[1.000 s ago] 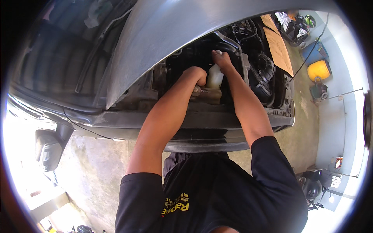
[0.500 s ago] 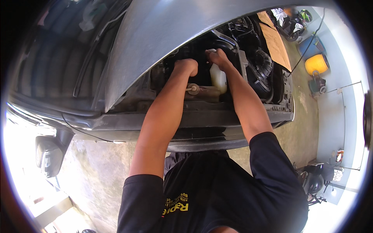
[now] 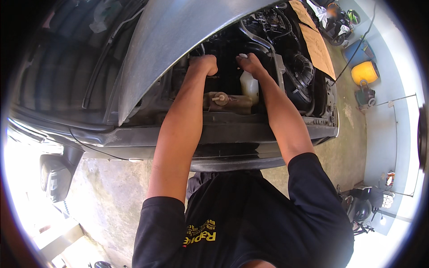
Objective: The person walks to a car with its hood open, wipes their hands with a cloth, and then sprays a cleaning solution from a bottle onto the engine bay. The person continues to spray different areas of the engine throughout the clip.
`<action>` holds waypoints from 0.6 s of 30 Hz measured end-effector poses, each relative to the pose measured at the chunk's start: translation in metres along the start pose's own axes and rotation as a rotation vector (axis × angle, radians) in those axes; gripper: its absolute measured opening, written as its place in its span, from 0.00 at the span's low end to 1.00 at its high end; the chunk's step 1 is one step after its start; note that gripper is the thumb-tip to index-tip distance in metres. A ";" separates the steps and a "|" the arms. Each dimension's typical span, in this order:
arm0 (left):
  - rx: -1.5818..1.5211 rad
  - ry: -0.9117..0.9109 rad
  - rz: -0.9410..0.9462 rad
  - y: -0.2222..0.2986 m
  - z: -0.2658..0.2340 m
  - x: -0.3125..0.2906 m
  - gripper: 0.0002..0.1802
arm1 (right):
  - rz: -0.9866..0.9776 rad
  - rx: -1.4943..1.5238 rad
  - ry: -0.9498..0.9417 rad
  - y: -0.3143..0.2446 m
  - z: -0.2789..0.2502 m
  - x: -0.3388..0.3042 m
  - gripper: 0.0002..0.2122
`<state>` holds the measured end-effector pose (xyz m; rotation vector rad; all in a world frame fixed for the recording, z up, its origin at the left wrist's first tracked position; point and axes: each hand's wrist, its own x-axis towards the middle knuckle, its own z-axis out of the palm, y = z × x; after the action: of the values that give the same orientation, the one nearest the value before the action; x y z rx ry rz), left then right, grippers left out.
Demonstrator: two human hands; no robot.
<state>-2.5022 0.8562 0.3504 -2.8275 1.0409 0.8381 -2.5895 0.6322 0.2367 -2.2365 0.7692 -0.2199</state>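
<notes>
Under the raised hood (image 3: 170, 49) of a dark car, both my arms reach into the engine bay. My right hand (image 3: 251, 65) is closed round the neck of a spray bottle (image 3: 249, 86); its white tip sticks out above my fingers. The bottle is translucent white with a yellowish lower part and stands nearly upright. My left hand (image 3: 204, 66) is farther left in the bay, bent at the wrist, with its fingers hidden behind it. Below the hands sits a brownish reservoir tank (image 3: 239, 103) with a round cap (image 3: 220, 98).
A ribbed black air hose (image 3: 302, 73) and engine parts (image 3: 272, 27) lie right of my right hand. Cardboard (image 3: 316, 49) covers the far fender. The bumper edge (image 3: 214, 134) runs under my forearms. Yellow and blue drums (image 3: 364, 73) stand by the wall.
My left hand has shifted slightly left, away from the bottle. My right hand keeps its grip on the spray bottle, with almost no movement. More of the tank and its cap shows.
</notes>
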 end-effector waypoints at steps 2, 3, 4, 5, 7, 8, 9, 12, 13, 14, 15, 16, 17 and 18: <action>0.013 0.001 0.024 0.007 -0.001 0.001 0.25 | 0.057 0.009 0.064 0.008 -0.006 -0.006 0.24; 0.015 0.007 0.033 0.010 -0.002 0.000 0.25 | 0.084 0.015 0.094 0.011 -0.009 -0.008 0.24; 0.017 0.015 0.029 0.008 -0.001 0.001 0.25 | 0.093 -0.023 0.085 0.006 -0.010 -0.008 0.24; 0.010 0.014 0.018 0.005 0.000 0.002 0.25 | 0.100 -0.061 0.073 0.000 -0.011 -0.006 0.24; -0.003 0.015 0.006 0.002 0.002 0.002 0.25 | 0.111 -0.076 0.060 -0.005 -0.010 -0.001 0.24; -0.001 0.012 0.023 0.008 -0.002 0.000 0.25 | 0.125 -0.055 0.071 0.003 -0.013 0.005 0.24; 0.002 0.009 0.041 0.014 -0.005 -0.001 0.25 | 0.138 -0.035 0.081 0.012 -0.014 0.009 0.25; 0.002 0.009 0.079 0.032 -0.007 -0.008 0.25 | 0.040 -0.081 0.036 0.039 -0.015 0.007 0.26; 0.004 0.009 0.069 0.029 -0.007 -0.008 0.25 | 0.034 -0.094 0.112 0.029 -0.012 0.005 0.26; 0.008 -0.004 0.057 0.018 -0.005 -0.005 0.25 | 0.016 -0.101 0.176 0.004 -0.004 -0.001 0.26; 0.010 -0.012 0.054 0.008 -0.001 0.000 0.25 | -0.001 -0.113 0.248 -0.018 -0.004 -0.007 0.27; 0.015 -0.019 0.067 0.006 0.001 0.005 0.25 | 0.000 -0.030 0.233 -0.031 -0.011 -0.009 0.26; 0.010 -0.015 0.080 0.010 0.002 0.006 0.25 | 0.012 0.051 0.222 -0.036 -0.019 -0.012 0.26; 0.004 -0.011 0.091 0.013 0.004 0.008 0.26 | 0.023 0.133 0.211 -0.041 -0.025 -0.015 0.26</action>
<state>-2.5072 0.8420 0.3455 -2.7878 1.1771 0.8557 -2.5918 0.6481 0.2840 -2.0992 0.8647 -0.4877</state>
